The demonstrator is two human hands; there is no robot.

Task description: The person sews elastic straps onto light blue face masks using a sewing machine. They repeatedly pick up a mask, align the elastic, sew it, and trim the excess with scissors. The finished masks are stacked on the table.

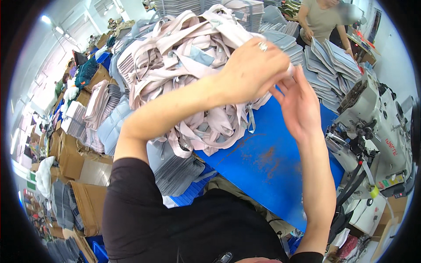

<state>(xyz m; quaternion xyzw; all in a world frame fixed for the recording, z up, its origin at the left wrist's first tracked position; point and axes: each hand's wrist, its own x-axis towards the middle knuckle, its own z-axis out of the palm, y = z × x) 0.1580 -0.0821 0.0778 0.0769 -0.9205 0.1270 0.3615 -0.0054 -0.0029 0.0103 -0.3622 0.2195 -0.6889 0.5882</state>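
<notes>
My left hand [256, 68], wearing a ring, is raised over the right part of a big heap of pale pink fabric straps [175, 74]. Its fingers are bent inward, and whatever they may hold is hidden behind the knuckles. My right hand [302, 107] is held up beside it, over the blue table [280, 184]. Its thumb stands apart and its fingers stretch up to meet the left fingertips. Some blur covers the spot where the hands meet. Grey-blue pieces [201, 55] are mixed among the straps.
A white sewing machine [381, 118] stands at the right. Stacks of grey folded pieces [173, 168] are below the heap, with more [333, 65] at the back right, where a person [322, 22] stands. Cardboard boxes [87, 206] and fabric piles lie to the left.
</notes>
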